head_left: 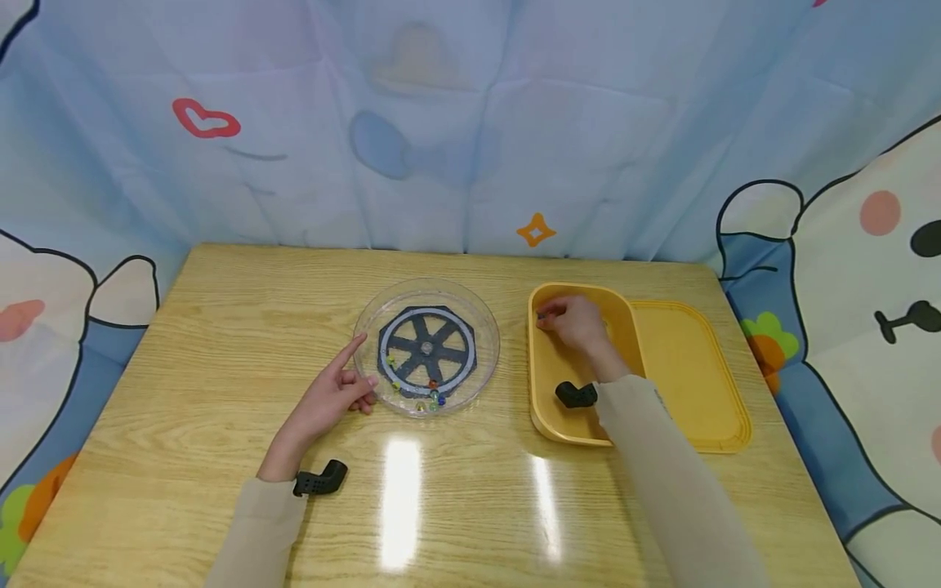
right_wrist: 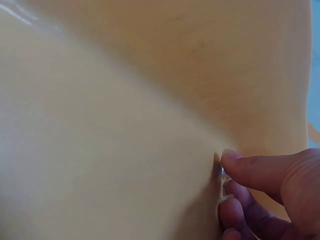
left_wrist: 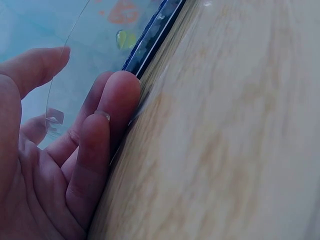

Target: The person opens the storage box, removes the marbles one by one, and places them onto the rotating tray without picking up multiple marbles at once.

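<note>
— Where is the left hand (head_left: 334,398)?

— It rests on the pale wooden surface (head_left: 220,343), against the near-left rim of the round clear plastic dish (head_left: 485,327). The forefinger points up along the rim, and the other fingers (left_wrist: 117,107) are loosely bent, touching the dish wall without clasping it.

— What is in the dish?

— A dark blue octagonal insert with a spoked wheel pattern (head_left: 426,349), and several small coloured glass marbles (head_left: 430,398) gathered at its near edge.

— And the right hand (head_left: 577,320)?

— It is inside the deep yellow plastic bin (head_left: 547,408), at its far-left corner, fingertips (right_wrist: 240,167) pinched on a small clear marble (right_wrist: 223,173) against the bin's wall. The flat yellow lid (head_left: 691,367) lies just right of the bin.
</note>
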`<state>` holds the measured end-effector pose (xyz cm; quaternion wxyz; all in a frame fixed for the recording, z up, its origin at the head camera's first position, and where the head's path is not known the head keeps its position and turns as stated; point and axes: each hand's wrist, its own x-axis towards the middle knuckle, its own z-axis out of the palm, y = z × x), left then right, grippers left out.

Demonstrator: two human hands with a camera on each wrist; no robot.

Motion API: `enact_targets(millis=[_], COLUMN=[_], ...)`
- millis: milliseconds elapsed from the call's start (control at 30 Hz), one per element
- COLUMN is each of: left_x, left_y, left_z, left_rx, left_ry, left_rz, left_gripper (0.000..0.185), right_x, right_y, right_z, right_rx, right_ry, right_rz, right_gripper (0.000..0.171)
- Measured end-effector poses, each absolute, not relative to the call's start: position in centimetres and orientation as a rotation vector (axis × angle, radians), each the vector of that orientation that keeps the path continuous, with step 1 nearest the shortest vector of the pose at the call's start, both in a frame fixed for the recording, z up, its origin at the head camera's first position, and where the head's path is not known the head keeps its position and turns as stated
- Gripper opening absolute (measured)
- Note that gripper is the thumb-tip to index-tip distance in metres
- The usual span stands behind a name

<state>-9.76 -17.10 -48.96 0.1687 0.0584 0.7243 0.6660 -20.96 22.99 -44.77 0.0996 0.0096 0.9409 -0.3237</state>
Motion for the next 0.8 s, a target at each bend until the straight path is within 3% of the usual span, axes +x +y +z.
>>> enact_targets(millis=[400, 800], left_x=[-9.8, -10.0], left_y=[-16.9, -17.0], left_z=[-49.1, -49.2], left_rx=[0.175, 0.156], left_ry=[2.032, 2.055], left_rz=[1.917, 1.890], left_gripper=[0.076, 0.075], right_x=[-20.8, -19.1], right_y=[23.5, 21.1], right_z=[-43.6, -39.5], right_rx=[0.035, 0.002], right_ry=[2.750, 2.821], right_rz=[-1.036, -1.273], right_gripper=[0.025, 0.024])
